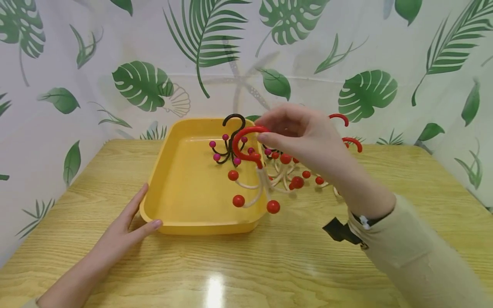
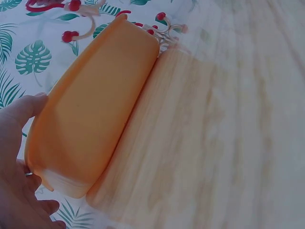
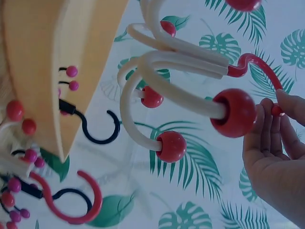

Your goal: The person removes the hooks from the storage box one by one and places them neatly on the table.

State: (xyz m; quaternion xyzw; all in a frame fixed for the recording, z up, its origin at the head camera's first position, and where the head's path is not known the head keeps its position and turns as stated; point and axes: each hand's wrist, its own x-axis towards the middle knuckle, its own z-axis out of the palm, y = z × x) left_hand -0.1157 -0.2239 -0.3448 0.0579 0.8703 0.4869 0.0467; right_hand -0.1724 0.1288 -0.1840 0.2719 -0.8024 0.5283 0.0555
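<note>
My right hand (image 1: 296,132) pinches the curved red top of a multi-arm hanging hook (image 1: 262,179), with thumb and fingertips at the hook's end. Its white arms end in red balls, and it hangs in the air over the right side of a yellow tray (image 1: 204,229). At the tray's near left corner, my left hand (image 1: 123,226) holds the rim, thumb on the front side and fingers along the left side. Inside the tray stands a black multi-arm hook (image 1: 234,124) with pink balls. In the right wrist view, the held hook's red balls (image 3: 233,113) show close up.
Right of the tray, more red-and-white hooks (image 1: 285,169) and a black hook with pink balls (image 1: 268,152) lie bunched on the wooden table (image 1: 185,269), partly hidden behind my right hand. A leaf-patterned cloth (image 1: 239,55) hangs behind the table.
</note>
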